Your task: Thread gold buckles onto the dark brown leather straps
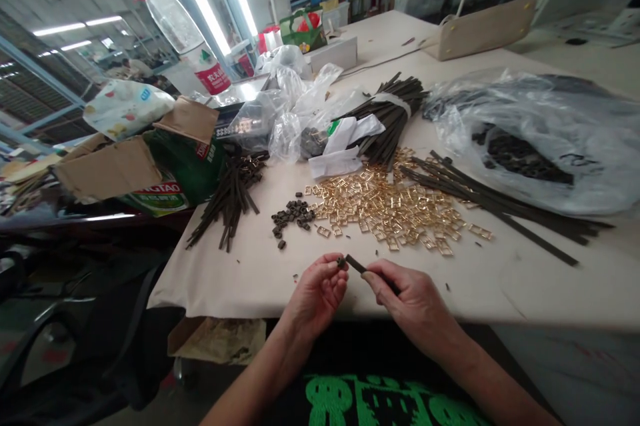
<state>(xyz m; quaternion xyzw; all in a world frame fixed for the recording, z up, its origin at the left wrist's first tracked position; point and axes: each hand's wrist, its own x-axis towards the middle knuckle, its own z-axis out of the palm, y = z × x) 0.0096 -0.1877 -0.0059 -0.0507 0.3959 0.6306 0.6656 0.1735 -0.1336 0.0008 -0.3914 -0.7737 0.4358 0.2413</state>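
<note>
Near the table's front edge, my left hand [320,287] pinches a small dark strap loop [341,262] between thumb and fingertips. My right hand [411,294] grips a narrow dark strap [355,264], whose free end points at the loop, close to it. Whether the two touch I cannot tell. The strap's other end is hidden in the palm. Beyond my hands lies a wide heap of gold metal buckles [385,206]. Left of it sits a little pile of dark loops [293,214].
Dark strap bundles lie at left [233,196], at back [393,103] and at right [495,196]. A clear plastic bag [565,173] with dark pieces stands at the right. On the left are a green carton [165,173] and a tilted-looking water bottle [180,29].
</note>
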